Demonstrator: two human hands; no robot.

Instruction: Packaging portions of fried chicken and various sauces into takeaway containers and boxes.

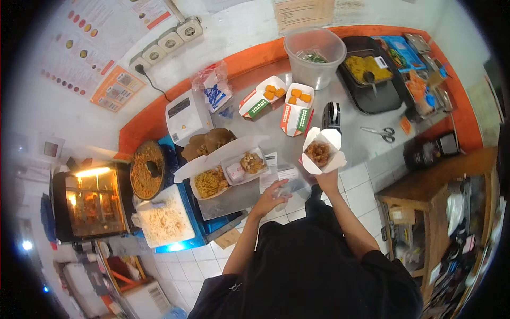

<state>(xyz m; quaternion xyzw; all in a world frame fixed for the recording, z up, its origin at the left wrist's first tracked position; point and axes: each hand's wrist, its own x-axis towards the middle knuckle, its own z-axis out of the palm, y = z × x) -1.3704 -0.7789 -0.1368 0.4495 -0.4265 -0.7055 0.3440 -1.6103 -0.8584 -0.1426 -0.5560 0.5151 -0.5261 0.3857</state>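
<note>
In my right hand (328,184) is an open white paper takeaway box (337,158), its flaps spread, with brown glazed food pieces (319,154) inside. My left hand (271,200) holds a clear plastic item (297,185) at the counter's front edge; whether it is a bag or a container I cannot tell. Left of that hand lies an open white carton (211,161) with two sections. One holds noodles (208,184) with pieces of food, the other a wrapped white packet (236,172) and chopped food (252,162). Printed paper slips (269,175) lie beside the carton.
Two nugget boxes (255,104) (295,115) stand at the back near a plastic bucket (316,69). Rightward are a black tape dispenser (331,115), scissors (380,133) and a black tray (376,104). A cutting board (167,217) and lit display cabinet (93,203) are left.
</note>
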